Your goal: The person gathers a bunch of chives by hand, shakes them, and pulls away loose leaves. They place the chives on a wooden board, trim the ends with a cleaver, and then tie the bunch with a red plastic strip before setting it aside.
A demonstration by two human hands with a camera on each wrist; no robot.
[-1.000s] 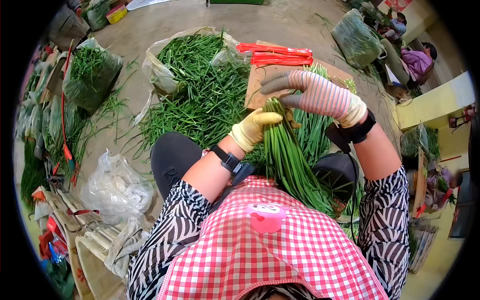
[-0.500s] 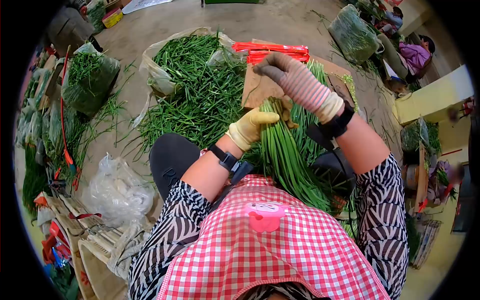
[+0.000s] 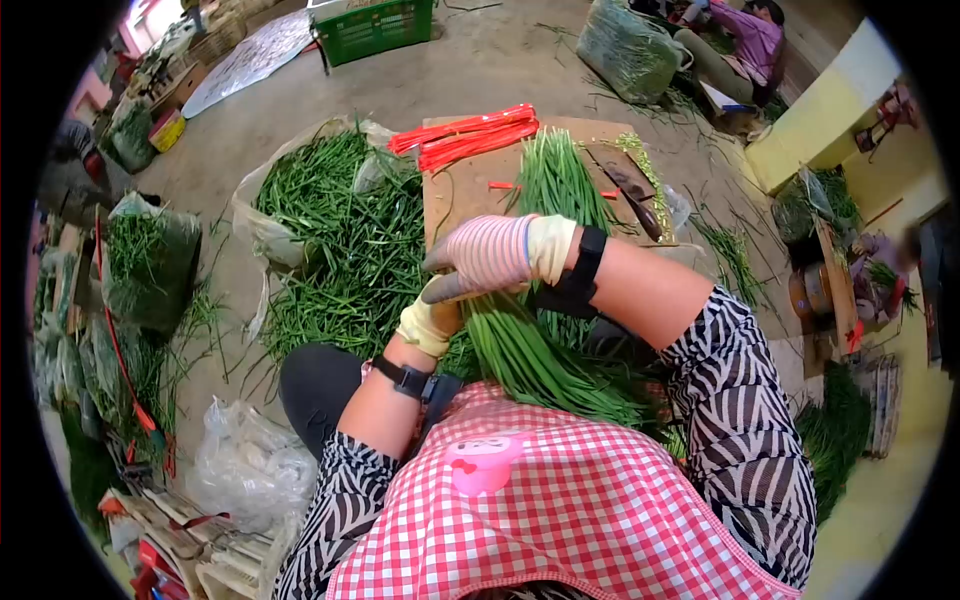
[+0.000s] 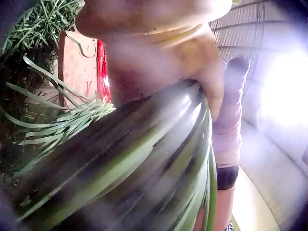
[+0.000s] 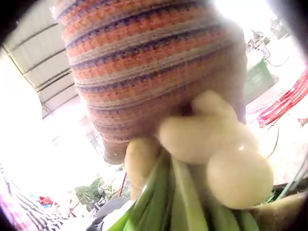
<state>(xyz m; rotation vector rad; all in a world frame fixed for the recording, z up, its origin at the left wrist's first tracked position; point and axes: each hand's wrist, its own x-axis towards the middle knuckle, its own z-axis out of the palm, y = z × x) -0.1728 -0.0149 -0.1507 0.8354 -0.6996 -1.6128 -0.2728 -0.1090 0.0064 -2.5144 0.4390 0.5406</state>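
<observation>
My left hand (image 3: 432, 318), in a yellow glove, grips a bunch of long flat green leaves (image 3: 530, 355), like garlic chives; they trail over my lap. Its fingers wrap the upper end in the right wrist view. My right hand (image 3: 490, 250), in a striped glove with grey fingers, lies across the top end of this bunch, right by the left hand. Its fingers look extended in the left wrist view, partly hidden behind the bunch. Another bunch of chives (image 3: 560, 175) lies on the wooden board (image 3: 455, 205), pale ends away from me, over a red strip (image 3: 608, 195).
Red strips (image 3: 470, 140) lie at the board's far edge, and a dark knife (image 3: 632, 190) at its right. A big heap of loose chives (image 3: 340, 220) spills from a plastic bag on the left. A clear plastic bag (image 3: 245, 460) lies nearer. A green crate (image 3: 380, 30) stands far off.
My right hand has come down from above the board onto the bunch's top end. The left hand still holds the bunch, now lower. The head view has turned right, showing more of the board.
</observation>
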